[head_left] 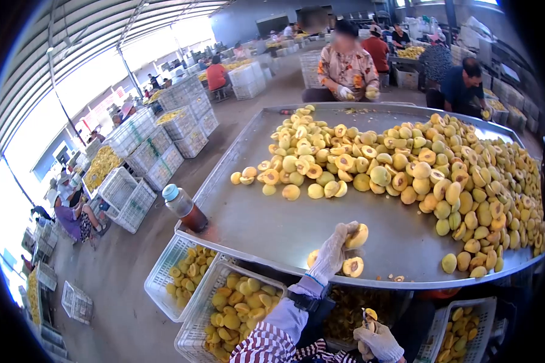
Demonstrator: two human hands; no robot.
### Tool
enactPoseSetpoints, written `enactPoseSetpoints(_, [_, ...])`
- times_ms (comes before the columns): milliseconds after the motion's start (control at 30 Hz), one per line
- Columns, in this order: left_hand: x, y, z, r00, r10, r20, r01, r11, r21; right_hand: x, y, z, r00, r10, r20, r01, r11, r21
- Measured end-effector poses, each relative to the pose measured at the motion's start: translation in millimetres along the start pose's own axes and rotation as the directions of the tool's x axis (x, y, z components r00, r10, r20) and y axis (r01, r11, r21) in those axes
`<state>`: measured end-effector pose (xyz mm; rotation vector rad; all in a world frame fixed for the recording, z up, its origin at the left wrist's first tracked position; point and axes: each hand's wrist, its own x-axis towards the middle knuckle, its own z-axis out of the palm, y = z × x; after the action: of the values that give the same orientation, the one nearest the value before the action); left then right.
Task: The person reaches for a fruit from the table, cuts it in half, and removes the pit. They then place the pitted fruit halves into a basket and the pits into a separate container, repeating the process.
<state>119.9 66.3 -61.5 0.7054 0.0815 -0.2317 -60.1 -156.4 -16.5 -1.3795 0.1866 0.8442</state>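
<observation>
My left hand (339,245), in a pale glove, is closed on a yellow peach half (357,236) above the near edge of the metal table (254,224). Beside it on the metal lie a cut half (353,267) showing its brown centre and another piece (312,258). Below the table edge my right hand (378,342), also gloved, grips a small tool (364,314), with a piece of yellow fruit (371,314) at its tip. A large heap of halved peaches (406,163) covers the table's far and right parts.
A bottle of dark liquid (185,209) stands at the table's left corner. White crates of fruit (188,330) sit below on the left, another crate (490,314) at the lower right. Across the table sits a person (347,66); another person (463,88) bends at the right.
</observation>
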Motion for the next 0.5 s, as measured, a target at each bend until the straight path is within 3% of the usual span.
enactPoseSetpoints(33, [-7.4,-1.5,5.3,0.998,0.05,-0.026,-0.05,0.999,-0.007,-3.0,-4.1,2.6,1.0,0.005,0.004,-0.005,1.0,-0.016])
enactPoseSetpoints(133, [-40.9,-7.5,12.2,0.99,0.116,0.08,-0.105,0.986,-0.133,-8.7,-12.4,9.7,1.0,-0.015,-0.027,0.014,0.999,-0.044])
enactPoseSetpoints(300, [-91.8,3.4,44.7,0.986,0.056,0.155,-0.017,0.97,-0.242,-8.1,-4.8,14.3,0.98,-0.147,-0.131,0.122,0.976,-0.18])
enactPoseSetpoints(333, [-104.1,5.1,52.1,0.972,0.073,0.224,-0.043,0.99,-0.137,-1.6,3.4,11.2,0.971,-0.189,-0.148,0.152,0.961,-0.232])
enactPoseSetpoints(400, [-125.6,-2.8,77.6,0.976,0.109,0.191,-0.115,0.993,0.017,16.5,23.4,4.3,0.894,-0.432,-0.115,0.352,0.839,-0.416])
enactPoseSetpoints(433, [-126.5,-15.1,77.5,0.955,0.181,0.234,-0.233,0.948,0.216,12.5,15.3,8.0,0.94,-0.293,-0.172,0.21,0.899,-0.385])
enactPoseSetpoints(467, [-131.3,-16.7,78.3,0.965,0.186,0.186,-0.232,0.934,0.273,5.3,7.1,13.6,0.963,-0.145,-0.226,0.059,0.936,-0.347])
enactPoseSetpoints(500, [-135.6,-19.1,89.5,0.964,0.199,0.176,-0.263,0.609,0.748,13.8,13.7,10.9,0.916,-0.341,-0.212,0.174,0.813,-0.556])
